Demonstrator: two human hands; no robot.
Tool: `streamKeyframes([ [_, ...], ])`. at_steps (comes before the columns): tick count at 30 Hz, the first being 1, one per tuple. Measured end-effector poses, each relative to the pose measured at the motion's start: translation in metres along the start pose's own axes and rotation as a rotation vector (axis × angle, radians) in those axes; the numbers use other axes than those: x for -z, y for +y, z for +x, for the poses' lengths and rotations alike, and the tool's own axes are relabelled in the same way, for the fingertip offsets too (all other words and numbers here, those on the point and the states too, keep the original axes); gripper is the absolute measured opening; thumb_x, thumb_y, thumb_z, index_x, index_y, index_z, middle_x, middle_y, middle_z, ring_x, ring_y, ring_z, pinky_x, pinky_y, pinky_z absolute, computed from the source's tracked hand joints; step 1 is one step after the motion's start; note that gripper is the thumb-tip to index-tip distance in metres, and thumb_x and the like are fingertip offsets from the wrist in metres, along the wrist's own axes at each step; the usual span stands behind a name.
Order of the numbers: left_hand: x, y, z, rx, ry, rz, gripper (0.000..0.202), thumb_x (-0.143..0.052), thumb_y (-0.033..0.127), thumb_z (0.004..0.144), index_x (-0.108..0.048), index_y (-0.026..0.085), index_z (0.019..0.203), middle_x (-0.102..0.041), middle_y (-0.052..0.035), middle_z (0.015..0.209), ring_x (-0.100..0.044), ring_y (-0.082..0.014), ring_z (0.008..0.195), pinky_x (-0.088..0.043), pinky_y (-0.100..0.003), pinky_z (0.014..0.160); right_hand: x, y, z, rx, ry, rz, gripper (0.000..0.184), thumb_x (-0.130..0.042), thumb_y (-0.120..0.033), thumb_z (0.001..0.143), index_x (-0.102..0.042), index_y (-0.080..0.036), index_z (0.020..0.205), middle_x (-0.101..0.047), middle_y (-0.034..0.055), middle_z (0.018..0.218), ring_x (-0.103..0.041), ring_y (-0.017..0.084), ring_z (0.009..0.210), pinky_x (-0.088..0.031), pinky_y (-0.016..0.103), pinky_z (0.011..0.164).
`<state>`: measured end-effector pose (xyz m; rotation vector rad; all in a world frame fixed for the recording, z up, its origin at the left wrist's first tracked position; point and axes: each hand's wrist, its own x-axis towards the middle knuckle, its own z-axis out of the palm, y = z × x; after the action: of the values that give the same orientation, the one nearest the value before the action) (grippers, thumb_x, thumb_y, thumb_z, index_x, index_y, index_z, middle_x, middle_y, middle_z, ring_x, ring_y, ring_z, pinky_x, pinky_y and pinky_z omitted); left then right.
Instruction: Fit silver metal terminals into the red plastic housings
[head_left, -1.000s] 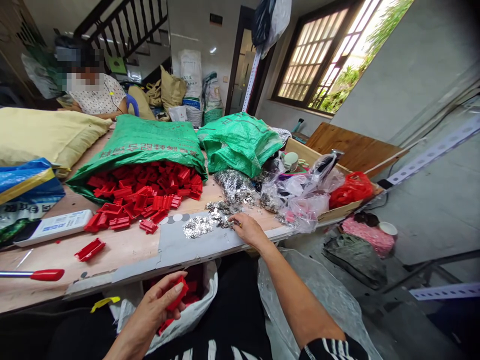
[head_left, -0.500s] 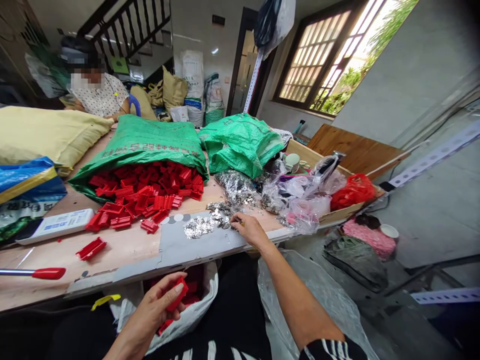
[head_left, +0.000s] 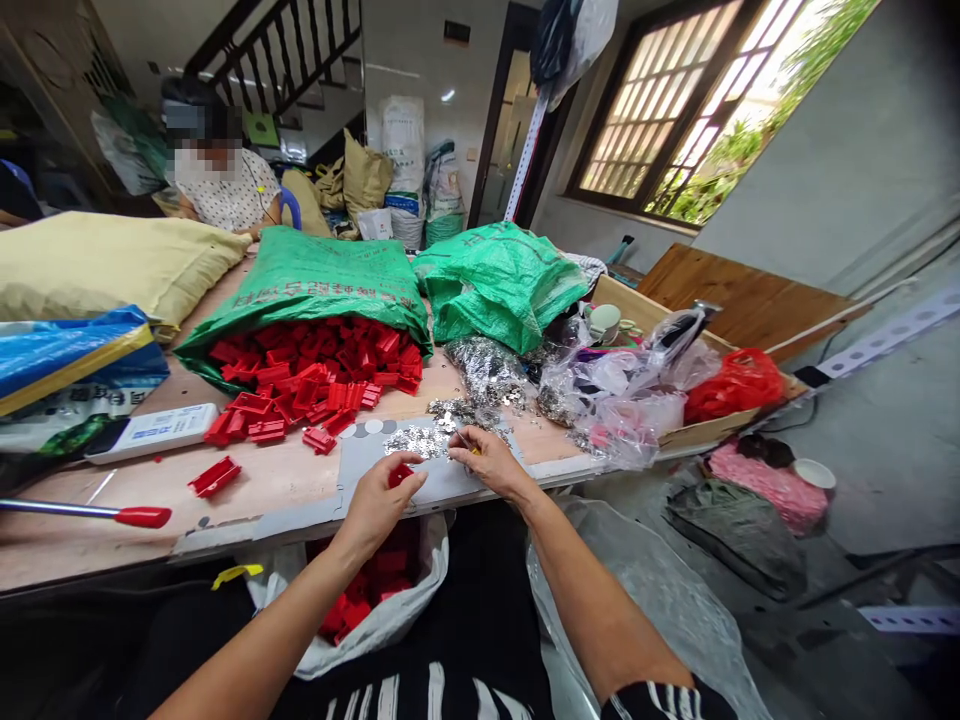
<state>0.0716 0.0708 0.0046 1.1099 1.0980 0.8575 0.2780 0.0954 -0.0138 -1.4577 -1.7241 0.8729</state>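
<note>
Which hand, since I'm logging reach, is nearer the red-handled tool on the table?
Left. The left hand, holding a red clip, is right of the red-handled tool; the right hand is farther right, at the silver parts.

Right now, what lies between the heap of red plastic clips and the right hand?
In the head view, a small pile of shiny silver metal pieces lies there, on the flat grey sheet.

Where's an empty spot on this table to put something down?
Bare wood lies between the lone red clip, the grey mat and the red-handled tool. The red clip pile, metal bits and plastic bags crowd the middle and right.
</note>
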Motion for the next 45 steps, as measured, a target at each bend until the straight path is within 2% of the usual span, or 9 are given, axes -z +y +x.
streamKeyframes([
  [3, -0.015, 0.005, 0.017, 0.042, -0.036, -0.002, 0.031, -0.068, 0.044, 0.067, -0.062, 0.016, 0.079, -0.055, 0.0030, 0.063, -0.044, -0.0058, 0.041, -0.025, -0.019, 0.038, 0.000, -0.009, -0.003, 0.028, -0.018, 0.061, 0.017, -0.061, -0.033, 0.077, -0.059, -0.018, 0.085, -0.056, -0.0027, 0.073, -0.047, 0.011, 0.062, -0.038, 0.021, 0.058],
  [6, -0.024, 0.004, 0.023, 0.085, -0.081, -0.027, 0.031, -0.068, 0.044, 0.066, -0.056, 0.016, 0.073, -0.057, 0.0021, 0.066, -0.046, -0.0052, 0.039, -0.020, -0.018, 0.036, 0.002, -0.016, -0.007, 0.050, -0.023, 0.087, 0.014, -0.061, -0.029, 0.077, -0.059, -0.018, 0.085, -0.057, -0.0018, 0.077, -0.048, 0.011, 0.067, -0.038, 0.020, 0.059],
  [14, -0.027, 0.003, 0.023, 0.168, -0.135, -0.112, 0.031, -0.070, 0.040, 0.062, -0.054, 0.016, 0.072, -0.057, 0.0018, 0.066, -0.048, -0.0047, 0.040, -0.018, -0.016, 0.036, 0.003, -0.014, -0.013, -0.006, -0.059, 0.263, 0.025, -0.064, -0.033, 0.072, -0.055, -0.018, 0.090, -0.056, -0.0006, 0.086, -0.044, 0.009, 0.060, -0.038, 0.021, 0.054],
  [21, -0.030, 0.003, 0.024, 0.176, -0.136, -0.087, 0.028, -0.064, 0.038, 0.065, -0.050, 0.017, 0.077, -0.057, 0.0006, 0.069, -0.048, -0.0054, 0.043, -0.022, -0.017, 0.037, 0.003, -0.007, -0.014, 0.045, -0.002, 0.144, 0.019, -0.059, -0.025, 0.074, -0.056, -0.019, 0.091, -0.059, -0.0010, 0.086, -0.050, 0.011, 0.069, -0.039, 0.021, 0.062],
  [25, -0.030, -0.001, 0.026, 0.123, -0.095, 0.083, 0.021, -0.055, 0.037, 0.072, -0.051, 0.017, 0.078, -0.058, -0.0005, 0.071, -0.048, -0.0071, 0.043, -0.023, -0.019, 0.038, 0.003, -0.003, -0.015, 0.036, 0.038, 0.074, 0.017, -0.060, -0.026, 0.075, -0.058, -0.018, 0.090, -0.062, -0.0011, 0.084, -0.054, 0.013, 0.073, -0.040, 0.023, 0.067],
  [28, -0.028, -0.002, 0.029, 0.049, -0.048, 0.298, 0.016, -0.052, 0.033, 0.075, -0.054, 0.018, 0.075, -0.058, 0.0000, 0.069, -0.048, -0.0090, 0.046, -0.030, -0.022, 0.043, 0.005, -0.003, -0.018, 0.008, 0.044, -0.140, 0.011, -0.059, -0.024, 0.077, -0.060, -0.019, 0.087, -0.064, -0.0014, 0.082, -0.057, 0.013, 0.076, -0.040, 0.023, 0.070],
  [32, -0.025, -0.001, 0.034, -0.078, 0.003, 0.632, 0.009, -0.056, 0.025, 0.074, -0.061, 0.020, 0.068, -0.061, -0.0003, 0.068, -0.057, -0.0164, 0.069, -0.038, -0.025, 0.063, 0.009, -0.003, -0.021, -0.034, 0.044, -0.421, 0.011, -0.061, -0.020, 0.078, -0.063, -0.020, 0.089, -0.065, 0.0006, 0.087, -0.058, 0.015, 0.081, -0.040, 0.024, 0.072],
  [38, -0.033, 0.007, 0.044, -0.124, -0.022, 0.979, 0.014, -0.052, 0.023, 0.075, -0.066, 0.022, 0.071, -0.070, -0.0040, 0.077, -0.062, -0.0219, 0.079, -0.041, -0.029, 0.069, 0.016, -0.004, -0.011, -0.077, 0.071, -0.584, 0.018, -0.054, -0.020, 0.085, -0.063, -0.022, 0.100, -0.063, 0.0049, 0.100, -0.057, 0.018, 0.092, -0.039, 0.026, 0.078],
  [45, -0.037, 0.017, 0.049, -0.166, -0.008, 1.239, 0.020, -0.050, 0.023, 0.078, -0.069, 0.021, 0.082, -0.071, -0.0111, 0.092, -0.064, -0.0278, 0.091, -0.044, -0.035, 0.076, 0.011, -0.005, 0.005, -0.102, 0.006, -0.724, 0.017, -0.054, -0.019, 0.084, -0.066, -0.023, 0.095, -0.061, 0.0052, 0.097, -0.058, 0.019, 0.089, -0.039, 0.027, 0.074],
])
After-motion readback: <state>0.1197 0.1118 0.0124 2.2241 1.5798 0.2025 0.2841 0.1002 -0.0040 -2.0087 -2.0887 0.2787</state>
